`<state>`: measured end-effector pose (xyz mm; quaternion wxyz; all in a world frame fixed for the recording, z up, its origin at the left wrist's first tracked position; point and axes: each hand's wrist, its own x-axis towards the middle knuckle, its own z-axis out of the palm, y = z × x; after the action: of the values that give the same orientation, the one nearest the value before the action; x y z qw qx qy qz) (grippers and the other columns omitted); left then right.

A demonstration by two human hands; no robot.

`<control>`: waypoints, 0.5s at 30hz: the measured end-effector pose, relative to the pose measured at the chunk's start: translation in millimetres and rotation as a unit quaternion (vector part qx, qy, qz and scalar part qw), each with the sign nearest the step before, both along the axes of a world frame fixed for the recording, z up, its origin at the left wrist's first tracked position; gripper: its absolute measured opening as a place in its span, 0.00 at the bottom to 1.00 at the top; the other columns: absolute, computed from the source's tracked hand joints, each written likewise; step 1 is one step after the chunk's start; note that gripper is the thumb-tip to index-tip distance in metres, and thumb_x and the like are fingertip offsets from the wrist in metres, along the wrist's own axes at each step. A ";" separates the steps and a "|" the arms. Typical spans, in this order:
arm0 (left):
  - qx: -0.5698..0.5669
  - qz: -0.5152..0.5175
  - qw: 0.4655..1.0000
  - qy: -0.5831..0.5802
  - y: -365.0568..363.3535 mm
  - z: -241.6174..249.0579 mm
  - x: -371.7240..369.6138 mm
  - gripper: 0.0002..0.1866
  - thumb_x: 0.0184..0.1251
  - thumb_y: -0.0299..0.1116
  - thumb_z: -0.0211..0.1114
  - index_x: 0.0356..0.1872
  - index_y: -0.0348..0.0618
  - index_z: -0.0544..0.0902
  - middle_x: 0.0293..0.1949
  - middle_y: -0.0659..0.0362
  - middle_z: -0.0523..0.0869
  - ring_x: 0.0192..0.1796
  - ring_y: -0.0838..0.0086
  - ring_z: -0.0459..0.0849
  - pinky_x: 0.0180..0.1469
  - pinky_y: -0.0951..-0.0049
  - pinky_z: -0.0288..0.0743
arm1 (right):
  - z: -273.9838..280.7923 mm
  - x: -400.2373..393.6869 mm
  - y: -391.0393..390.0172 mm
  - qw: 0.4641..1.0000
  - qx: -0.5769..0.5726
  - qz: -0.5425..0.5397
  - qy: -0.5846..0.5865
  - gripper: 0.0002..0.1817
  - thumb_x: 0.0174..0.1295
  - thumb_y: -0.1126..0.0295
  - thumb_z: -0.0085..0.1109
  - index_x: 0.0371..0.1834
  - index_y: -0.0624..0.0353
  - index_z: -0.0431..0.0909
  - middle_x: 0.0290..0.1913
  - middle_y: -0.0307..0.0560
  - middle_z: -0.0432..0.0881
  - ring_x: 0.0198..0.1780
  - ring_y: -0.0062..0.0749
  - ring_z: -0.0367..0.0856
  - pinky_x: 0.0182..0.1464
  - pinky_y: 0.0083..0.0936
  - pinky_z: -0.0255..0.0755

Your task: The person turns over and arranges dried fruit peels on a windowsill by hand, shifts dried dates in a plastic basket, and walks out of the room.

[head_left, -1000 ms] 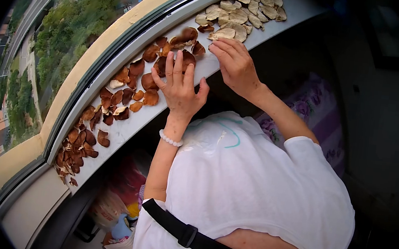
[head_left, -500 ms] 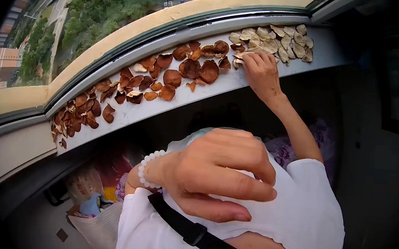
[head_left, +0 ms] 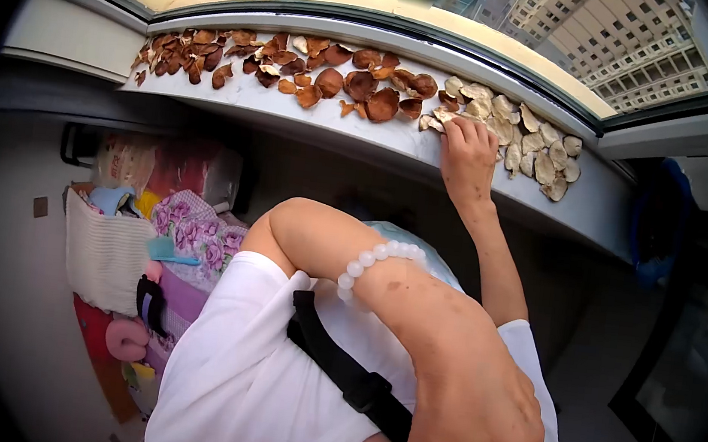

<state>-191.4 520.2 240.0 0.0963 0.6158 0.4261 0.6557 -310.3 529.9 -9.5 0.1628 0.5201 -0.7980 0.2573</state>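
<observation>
Along the pale sill [head_left: 280, 103] lie brown curled dried pieces [head_left: 330, 82] on the left and middle, and pale dried slices [head_left: 545, 168] on the right. My right hand [head_left: 468, 160] rests on the near edge of the pale group, its fingers bent and closed on a pale slice. Close to the camera at the bottom, my left hand [head_left: 480, 415] hangs over the chest, with a white bead bracelet [head_left: 355, 269] on that arm. Its fingers are curled, and their tips are mostly hidden. It is near the black strap [head_left: 366, 391].
The window frame [head_left: 374, 33] runs behind the sill. Below left are a cream knitted cloth [head_left: 101, 250], a flowered purple cloth [head_left: 189, 230], a pink ring-shaped cushion [head_left: 126, 340] and plastic bags [head_left: 126, 161]. A blue object [head_left: 660, 219] stands at the right.
The view has turned and shifted. My left hand has moved down and right, from mid-frame to the bottom. My right hand stays at the pale slices.
</observation>
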 end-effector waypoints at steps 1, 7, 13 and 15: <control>0.012 0.011 1.000 -0.005 4.8 -0.8 -0.1 0.14 0.61 0.38 0.65 0.36 0.35 0.83 0.33 0.46 0.80 0.39 0.52 0.82 0.41 0.56 0.74 | -0.5 -0.6 0.5 1.000 -0.005 -0.002 0.005 0.04 0.58 0.75 0.61 0.37 0.57 0.81 0.44 0.40 0.83 0.49 0.37 0.80 0.55 0.37 0.69; -0.004 0.127 0.992 0.001 23.5 1.0 -1.0 0.12 0.58 0.36 0.65 0.31 0.34 0.82 0.31 0.48 0.82 0.38 0.54 0.83 0.40 0.58 0.74 | -6.2 -7.0 2.3 1.000 -0.018 0.013 0.009 0.07 0.57 0.75 0.62 0.39 0.58 0.82 0.46 0.42 0.85 0.50 0.37 0.80 0.56 0.37 0.68; -0.031 0.173 0.984 0.017 36.3 3.6 2.1 0.10 0.56 0.34 0.66 0.30 0.36 0.83 0.29 0.49 0.83 0.36 0.55 0.84 0.37 0.59 0.73 | -10.1 -5.3 -4.4 1.000 -0.027 0.000 0.013 0.06 0.57 0.75 0.61 0.38 0.58 0.83 0.45 0.42 0.85 0.50 0.38 0.80 0.54 0.37 0.68; -0.038 0.188 0.981 0.027 39.2 5.4 1.8 0.09 0.55 0.34 0.66 0.30 0.37 0.83 0.29 0.50 0.83 0.36 0.56 0.84 0.36 0.60 0.72 | -10.9 -5.5 -6.7 0.999 -0.033 0.001 0.018 0.05 0.58 0.75 0.60 0.36 0.57 0.83 0.43 0.43 0.85 0.49 0.38 0.80 0.54 0.36 0.67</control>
<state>-189.6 559.4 245.5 -0.0170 0.5380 0.5618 0.6282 -315.8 523.2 -20.4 0.1942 0.5196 -0.7857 0.2738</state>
